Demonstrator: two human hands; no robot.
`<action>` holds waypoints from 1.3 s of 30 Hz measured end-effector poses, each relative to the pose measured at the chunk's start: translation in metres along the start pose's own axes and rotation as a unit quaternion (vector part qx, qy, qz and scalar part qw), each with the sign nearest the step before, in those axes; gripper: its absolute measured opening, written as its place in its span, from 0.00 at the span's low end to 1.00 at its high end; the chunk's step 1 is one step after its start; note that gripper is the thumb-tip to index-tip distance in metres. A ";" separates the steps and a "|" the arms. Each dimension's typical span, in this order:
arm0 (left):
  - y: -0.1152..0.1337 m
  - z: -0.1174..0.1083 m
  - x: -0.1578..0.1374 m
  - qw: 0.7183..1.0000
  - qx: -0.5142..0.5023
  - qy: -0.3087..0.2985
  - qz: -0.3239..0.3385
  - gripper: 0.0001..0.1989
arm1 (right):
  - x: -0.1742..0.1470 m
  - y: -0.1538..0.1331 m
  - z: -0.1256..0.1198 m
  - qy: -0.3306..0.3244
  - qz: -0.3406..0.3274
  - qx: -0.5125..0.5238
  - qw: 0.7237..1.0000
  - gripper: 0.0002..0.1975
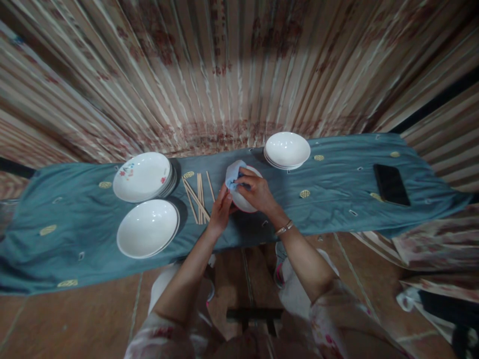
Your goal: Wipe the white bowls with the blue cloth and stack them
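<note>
A white bowl (243,201) with a reddish edge is between my hands, near the middle of the cloth-covered table. My left hand (221,212) grips its left side, thumb on the rim. A light blue cloth (233,173) is bunched in my right hand (258,192), whose fingers press it against the bowl's upper left edge. The right hand and the cloth hide part of the bowl's inside. Left of my left hand, several wooden chopsticks (200,197) lie loosely, some crossing each other.
At left, a stack of flower-patterned plates (144,174) stands behind stacked white bowls (147,229). More white bowls (287,149) are stacked behind my right hand. A dark phone (391,184) lies at right on the teal tablecloth (325,199). A pleated curtain (239,75) hangs behind the table.
</note>
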State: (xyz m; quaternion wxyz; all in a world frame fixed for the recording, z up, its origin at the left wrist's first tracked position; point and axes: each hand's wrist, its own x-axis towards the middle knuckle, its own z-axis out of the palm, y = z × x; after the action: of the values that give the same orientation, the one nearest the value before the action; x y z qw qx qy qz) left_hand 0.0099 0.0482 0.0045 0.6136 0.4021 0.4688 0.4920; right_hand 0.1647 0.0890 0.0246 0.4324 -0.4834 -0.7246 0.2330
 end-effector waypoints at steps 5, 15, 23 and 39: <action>-0.001 0.000 0.001 1.000 0.000 0.004 0.008 0.26 | -0.004 -0.004 0.002 -0.012 -0.038 0.002 0.999 0.08; -0.007 -0.002 0.004 1.000 -0.008 0.018 0.009 0.23 | -0.009 -0.013 0.001 -0.049 -0.026 0.016 0.998 0.09; -0.006 -0.001 0.004 0.999 -0.036 0.012 -0.009 0.25 | -0.011 -0.021 -0.004 -0.066 -0.019 0.035 0.997 0.09; 0.004 -0.001 -0.002 0.998 -0.045 -0.020 -0.031 0.38 | -0.031 -0.016 -0.015 -0.134 0.032 0.113 0.984 0.07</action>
State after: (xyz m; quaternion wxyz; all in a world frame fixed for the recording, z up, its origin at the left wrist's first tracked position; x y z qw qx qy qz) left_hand 0.0080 0.0469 0.0081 0.6555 0.3687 0.4462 0.4851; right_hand 0.1744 0.0530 0.0317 0.3751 -0.4190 -0.7293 0.3896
